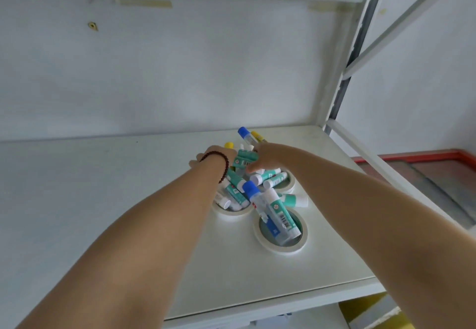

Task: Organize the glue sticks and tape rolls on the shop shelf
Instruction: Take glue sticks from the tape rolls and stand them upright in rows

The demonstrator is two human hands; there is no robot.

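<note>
White shelf | glue sticks heaped in and over three tape rolls | left hand grip hidden, cannot tell | right hand grip holding teal glue stick above pile
</note>
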